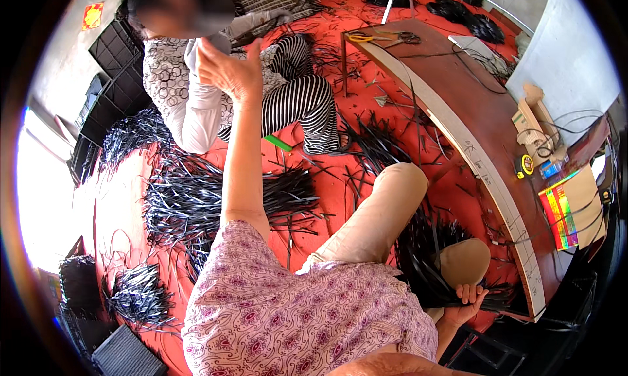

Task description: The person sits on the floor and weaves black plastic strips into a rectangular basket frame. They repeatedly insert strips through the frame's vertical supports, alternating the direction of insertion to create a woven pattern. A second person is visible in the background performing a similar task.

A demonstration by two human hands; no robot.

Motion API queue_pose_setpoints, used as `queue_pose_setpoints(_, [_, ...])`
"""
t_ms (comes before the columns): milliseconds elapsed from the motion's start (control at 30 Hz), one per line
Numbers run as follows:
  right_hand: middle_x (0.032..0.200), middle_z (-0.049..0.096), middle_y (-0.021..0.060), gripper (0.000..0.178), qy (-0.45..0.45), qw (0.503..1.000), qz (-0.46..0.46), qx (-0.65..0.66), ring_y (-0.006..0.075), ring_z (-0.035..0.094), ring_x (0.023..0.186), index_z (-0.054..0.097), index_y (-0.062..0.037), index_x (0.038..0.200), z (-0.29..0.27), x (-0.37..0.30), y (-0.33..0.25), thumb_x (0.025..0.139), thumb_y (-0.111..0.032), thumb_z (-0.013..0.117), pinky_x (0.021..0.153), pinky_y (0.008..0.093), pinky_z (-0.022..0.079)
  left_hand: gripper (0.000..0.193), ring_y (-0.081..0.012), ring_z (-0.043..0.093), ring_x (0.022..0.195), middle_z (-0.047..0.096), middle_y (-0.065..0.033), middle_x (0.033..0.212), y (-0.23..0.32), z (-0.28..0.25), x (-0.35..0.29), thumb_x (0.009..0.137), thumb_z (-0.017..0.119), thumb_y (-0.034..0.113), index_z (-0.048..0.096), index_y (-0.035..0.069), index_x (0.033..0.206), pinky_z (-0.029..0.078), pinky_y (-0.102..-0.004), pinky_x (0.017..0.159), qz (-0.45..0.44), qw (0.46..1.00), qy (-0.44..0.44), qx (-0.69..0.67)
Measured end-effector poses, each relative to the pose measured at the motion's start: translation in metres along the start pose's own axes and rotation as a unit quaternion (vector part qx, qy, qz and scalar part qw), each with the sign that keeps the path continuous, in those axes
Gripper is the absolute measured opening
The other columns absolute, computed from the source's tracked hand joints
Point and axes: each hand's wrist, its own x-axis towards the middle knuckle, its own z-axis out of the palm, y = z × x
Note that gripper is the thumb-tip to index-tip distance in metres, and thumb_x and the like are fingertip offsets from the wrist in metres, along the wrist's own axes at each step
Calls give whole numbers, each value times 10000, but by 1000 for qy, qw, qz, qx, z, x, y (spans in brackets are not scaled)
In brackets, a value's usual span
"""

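Observation:
My left arm stretches out ahead, and my left hand (pixel 230 72) is raised with thumb and fingers apart; I see nothing held in it. In the picture it overlaps a co-worker's upper body, and whether it touches them cannot be told. Down by my knee at the right, my right hand (pixel 463 303) has its fingers curled round a bunch of long black strips (pixel 418 252). These strips hang over and beside my lower leg. A large heap of similar black strips (pixel 190 196) lies on the red floor covering beyond my left arm.
A co-worker in striped trousers (pixel 314 104) sits ahead. To the right, a brown table (pixel 451 82) carries scissors (pixel 405 38), yellow-handled pliers (pixel 360 37), a tape measure (pixel 525 165) and a wooden holder (pixel 538 124). Black woven panels (pixel 118 55) and a smaller strip bundle (pixel 140 296) are at left.

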Motion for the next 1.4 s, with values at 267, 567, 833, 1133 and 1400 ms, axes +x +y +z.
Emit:
queue_pose_setpoints(267, [576, 315, -70, 317, -2, 999, 30, 21, 70, 290, 484, 501, -110, 788, -13, 11, -1, 1018, -322, 452, 521, 250, 273, 1167, -391, 465, 1170, 502, -226, 1228, 6, 12, 36, 519, 885, 480, 285, 17, 1406, 346, -538, 984, 14, 961, -235, -145])
queue_pose_setpoints(567, [584, 339, -64, 276, -21, 1000, 13, 13, 71, 304, 489, 485, -111, 819, -6, 8, 10, 1016, -301, 457, 533, 250, 301, 642, -338, 555, 1131, 624, -152, 1166, 64, 88, -36, 751, 743, 272, 498, 84, 1314, 407, -435, 976, 283, 816, -418, -282])
queue_pose_setpoints(833, [568, 310, -76, 288, 20, 1000, -1, 0, 62, 283, 467, 451, -136, 785, 2, 12, 14, 1012, -313, 456, 516, 255, 282, 184, -440, 589, 770, 603, -236, 753, 112, 59, -129, 834, 625, 187, 598, 28, 923, 464, -468, 631, 176, 716, -532, -417])
queue_pose_setpoints(1133, [572, 299, -79, 304, 8, 999, -27, 14, 79, 290, 481, 411, -155, 711, -11, 7, 7, 961, -289, 519, 519, 272, 275, 324, -401, 635, 692, 632, -227, 701, 261, -112, -249, 902, 611, 312, 673, -5, 878, 490, -444, 607, 129, 525, -668, -510])
queue_pose_setpoints(1400, [573, 330, -75, 282, -8, 993, -68, 95, 85, 330, 487, 490, -133, 801, -29, -13, -3, 980, -350, 501, 542, 272, 314, 319, -387, 633, 649, 629, -197, 653, 448, -318, -290, 911, 547, 393, 655, 93, 899, 484, -495, 590, 376, 454, -500, -634])
